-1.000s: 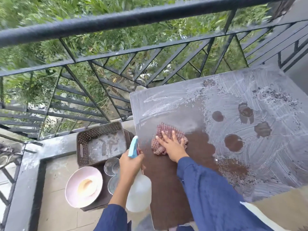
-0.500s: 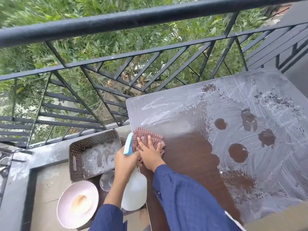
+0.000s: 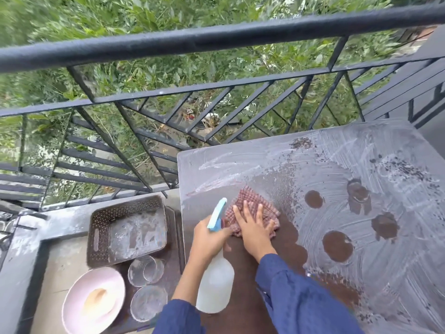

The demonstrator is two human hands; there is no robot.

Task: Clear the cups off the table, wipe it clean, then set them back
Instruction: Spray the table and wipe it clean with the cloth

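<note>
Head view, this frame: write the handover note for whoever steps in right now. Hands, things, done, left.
Left hand: gripping the spray bottle at the table's near left edge.
Right hand: flat on the checked cloth, pressing it on the table.
Glass cups: off the table, on the low stand at the left, beside the brown basket and pink bowl.
Done: cups cleared, near strip wiped dark.
Left: wipe the pale dusty remainder, return cups.
</note>
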